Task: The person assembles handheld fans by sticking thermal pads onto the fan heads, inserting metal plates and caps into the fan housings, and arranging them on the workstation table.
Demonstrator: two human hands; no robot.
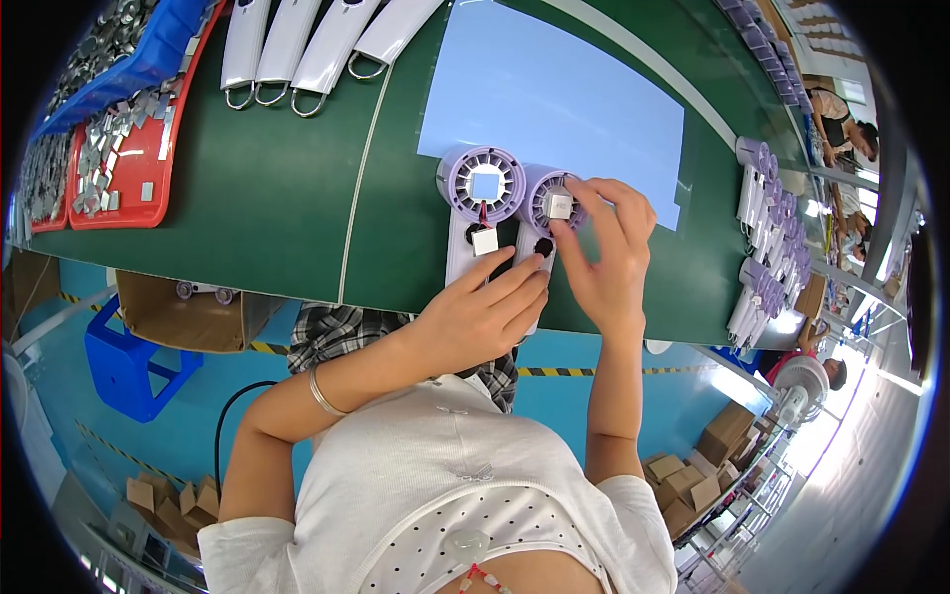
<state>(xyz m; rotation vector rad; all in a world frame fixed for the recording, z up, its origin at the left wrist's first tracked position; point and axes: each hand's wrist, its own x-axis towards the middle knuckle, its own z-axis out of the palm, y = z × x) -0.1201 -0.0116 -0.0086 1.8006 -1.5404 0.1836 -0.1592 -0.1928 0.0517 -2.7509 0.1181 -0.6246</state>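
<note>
Two lilac-and-white handheld fans lie side by side in front of me, their round heads away from me. The left fan (450, 166) has a square plate at its hub, red and black wires, and a small white square piece (485, 242) over its handle. On the right fan (535, 185), a silvery square plate (559, 206) sits at the hub. My right hand (616, 252) pinches this plate between thumb and index finger. My left hand (487, 312) rests with outstretched fingers across the right fan's handle, partly hiding it.
A light blue sheet (554, 99) covers part of the green table (277, 198). White handles with metal loops (332, 49) lie at the far left. Beside them stand a red tray (148, 188) of metal plates and a blue bin (124, 74). Several fans (762, 238) line the right side.
</note>
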